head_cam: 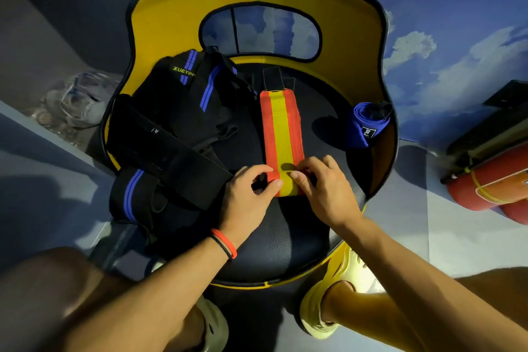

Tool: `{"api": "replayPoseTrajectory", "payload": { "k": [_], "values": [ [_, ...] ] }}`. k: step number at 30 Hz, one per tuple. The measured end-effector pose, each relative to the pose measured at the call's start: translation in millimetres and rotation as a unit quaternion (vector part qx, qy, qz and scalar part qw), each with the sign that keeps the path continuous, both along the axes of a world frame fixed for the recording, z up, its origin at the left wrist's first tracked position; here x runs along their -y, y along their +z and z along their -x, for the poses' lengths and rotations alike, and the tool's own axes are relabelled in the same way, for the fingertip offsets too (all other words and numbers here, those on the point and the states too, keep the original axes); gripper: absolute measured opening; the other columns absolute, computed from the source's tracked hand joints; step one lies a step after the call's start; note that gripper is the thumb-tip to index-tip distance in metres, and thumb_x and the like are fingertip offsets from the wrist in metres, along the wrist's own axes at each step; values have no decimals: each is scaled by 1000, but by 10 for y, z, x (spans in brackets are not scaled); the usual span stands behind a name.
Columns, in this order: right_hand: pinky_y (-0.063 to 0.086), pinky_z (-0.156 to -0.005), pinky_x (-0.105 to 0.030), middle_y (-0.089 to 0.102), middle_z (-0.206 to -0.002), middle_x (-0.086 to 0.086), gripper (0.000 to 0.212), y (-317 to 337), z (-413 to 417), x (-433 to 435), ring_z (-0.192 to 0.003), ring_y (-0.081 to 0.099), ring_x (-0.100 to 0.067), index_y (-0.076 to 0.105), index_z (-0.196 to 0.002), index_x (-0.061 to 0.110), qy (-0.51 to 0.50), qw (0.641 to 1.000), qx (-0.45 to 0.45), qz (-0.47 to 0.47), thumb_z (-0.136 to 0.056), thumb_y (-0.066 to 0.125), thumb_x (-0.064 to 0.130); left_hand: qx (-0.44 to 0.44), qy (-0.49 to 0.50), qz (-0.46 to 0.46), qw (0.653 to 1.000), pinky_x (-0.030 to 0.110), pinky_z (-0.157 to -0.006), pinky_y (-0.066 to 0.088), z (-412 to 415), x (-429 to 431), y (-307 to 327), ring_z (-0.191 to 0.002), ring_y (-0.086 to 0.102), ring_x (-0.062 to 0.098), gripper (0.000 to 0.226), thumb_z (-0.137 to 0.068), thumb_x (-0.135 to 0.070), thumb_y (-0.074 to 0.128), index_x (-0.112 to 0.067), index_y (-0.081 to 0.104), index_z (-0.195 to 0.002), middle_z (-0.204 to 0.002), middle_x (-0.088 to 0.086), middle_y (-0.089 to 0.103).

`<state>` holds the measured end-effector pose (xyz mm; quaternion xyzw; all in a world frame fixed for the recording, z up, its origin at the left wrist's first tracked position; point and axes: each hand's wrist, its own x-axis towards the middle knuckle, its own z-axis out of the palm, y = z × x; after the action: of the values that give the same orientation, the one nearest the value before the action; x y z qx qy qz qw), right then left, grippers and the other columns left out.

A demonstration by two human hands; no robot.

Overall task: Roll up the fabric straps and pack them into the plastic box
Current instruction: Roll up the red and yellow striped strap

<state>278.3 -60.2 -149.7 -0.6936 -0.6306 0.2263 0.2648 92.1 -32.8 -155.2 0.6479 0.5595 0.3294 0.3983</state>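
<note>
Both hands are curled onto the near end of the red-and-yellow strap (280,134). The left hand (247,197) pinches its near left edge between thumb and bent fingers, and the right hand (324,190) pinches the near right edge the same way. That end is turned up into a small fold between them. The rest of the strap lies flat and straight on the black chair seat (288,240), running away to a black tab (274,78) at its far end.

Left of the strap, a heap of black straps (177,111) with blue stripes covers the seat's left half and spills over its near-left edge. A rolled blue strap (367,123) sits far right, against the yellow backrest (165,20), which walls in the far and side edges. Bare seat shows between the flat strap and the blue roll, and near the hands
</note>
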Motion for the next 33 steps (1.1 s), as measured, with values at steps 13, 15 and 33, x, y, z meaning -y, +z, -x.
{"api": "replayPoseTrajectory", "payload": {
  "k": [13, 15, 33],
  "values": [
    [39, -73, -5, 67, -97, 16, 59, 199, -293, 114, -86, 60, -4, 72, -121, 32, 82, 990, -39, 106, -76, 67, 70, -174, 15, 107, 979, 33, -52, 38, -122, -216, 188, -60, 53, 27, 56, -87, -53, 69, -17, 42, -52, -61, 5, 50],
    [43, -69, -10, 71, -88, 15, 48, 198, -259, 127, -79, 64, -4, 75, -107, 32, 50, 991, -46, 117, -78, 68, 70, -165, 33, 123, 978, 33, -53, 42, -124, -232, 208, -63, 58, 24, 47, -85, -51, 72, -17, 46, -65, -65, 2, 56],
    [56, -80, -24, 73, -106, 2, 29, 271, -43, 29, -87, 71, -14, 66, -116, 20, -27, 984, -140, 108, -92, 74, 36, -95, -63, 92, 989, 24, -96, 43, -175, -194, 267, -122, 56, 8, 51, -92, -46, 66, -24, 60, -137, -144, -11, 54]
  ]
}}
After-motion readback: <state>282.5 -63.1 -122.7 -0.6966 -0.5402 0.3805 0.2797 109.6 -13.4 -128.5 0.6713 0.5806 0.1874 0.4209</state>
